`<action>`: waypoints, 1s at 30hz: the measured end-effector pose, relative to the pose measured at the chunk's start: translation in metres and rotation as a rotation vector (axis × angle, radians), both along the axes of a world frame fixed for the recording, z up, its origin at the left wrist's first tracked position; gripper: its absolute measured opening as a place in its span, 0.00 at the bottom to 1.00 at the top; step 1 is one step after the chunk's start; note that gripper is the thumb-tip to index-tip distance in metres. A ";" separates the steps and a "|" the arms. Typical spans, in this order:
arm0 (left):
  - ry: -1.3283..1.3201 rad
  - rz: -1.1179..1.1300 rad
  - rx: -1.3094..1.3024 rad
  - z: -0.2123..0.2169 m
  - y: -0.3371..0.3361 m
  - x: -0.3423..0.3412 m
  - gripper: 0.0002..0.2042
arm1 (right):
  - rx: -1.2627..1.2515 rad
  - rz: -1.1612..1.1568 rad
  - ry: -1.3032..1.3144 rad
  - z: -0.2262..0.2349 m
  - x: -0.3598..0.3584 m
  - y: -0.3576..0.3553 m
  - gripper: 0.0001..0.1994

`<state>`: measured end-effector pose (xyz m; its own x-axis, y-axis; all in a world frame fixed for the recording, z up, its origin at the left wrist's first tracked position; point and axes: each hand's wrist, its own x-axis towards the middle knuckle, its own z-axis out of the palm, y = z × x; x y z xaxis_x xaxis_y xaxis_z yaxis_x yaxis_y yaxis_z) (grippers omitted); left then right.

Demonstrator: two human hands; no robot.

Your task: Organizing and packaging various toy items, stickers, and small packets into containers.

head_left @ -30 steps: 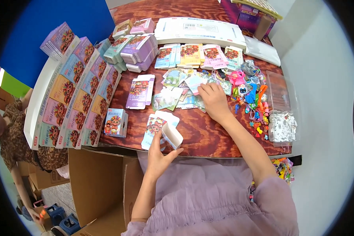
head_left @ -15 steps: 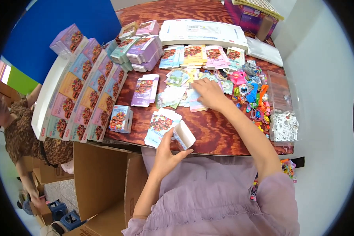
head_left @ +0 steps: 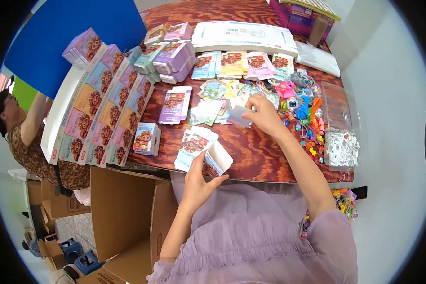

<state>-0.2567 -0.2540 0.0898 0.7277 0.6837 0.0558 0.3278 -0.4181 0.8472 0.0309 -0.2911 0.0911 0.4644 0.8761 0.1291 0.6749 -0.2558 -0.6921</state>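
Near the table's front edge, my left hand (head_left: 200,185) grips a small light-blue carton (head_left: 217,160) between thumb and fingers. The carton stands open at the top, with a white inside and a raised flap. Against it on the left lies a flat blue printed carton (head_left: 192,142). My right hand (head_left: 265,115) pinches a pale bluish card (head_left: 240,116), blurred by motion, just above the table. Beneath and behind it spread loose printed cards (head_left: 207,111). Right of that hand lies a pile of colourful small trinkets (head_left: 304,111).
Flat cartons (head_left: 234,65) lie in stacks behind the cards. Filled display trays (head_left: 92,102) stand at left beside purple cartons (head_left: 175,59). A clear plastic box (head_left: 341,147) holds white packets at right. Below the table sits an open cardboard box (head_left: 123,213). Another person (head_left: 38,137) is at far left.
My right hand has lifted a card off the spread and drawn it slightly toward me. My left hand stays with the carton. The other person has raised an arm toward the display trays.
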 end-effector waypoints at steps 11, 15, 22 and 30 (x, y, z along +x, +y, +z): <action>0.188 -0.042 0.298 0.003 -0.007 0.029 0.37 | 0.294 -0.295 1.005 0.014 -0.033 -0.083 0.08; 0.166 -0.071 0.222 0.002 -0.010 0.039 0.36 | 0.315 -0.235 0.547 0.003 -0.075 -0.100 0.08; 0.190 -0.122 0.211 0.009 -0.020 0.040 0.36 | 0.205 -0.158 0.284 0.023 -0.084 -0.119 0.06; -0.103 -0.143 0.383 0.000 -0.022 0.042 0.37 | 0.267 -0.143 -0.157 0.039 -0.121 -0.120 0.06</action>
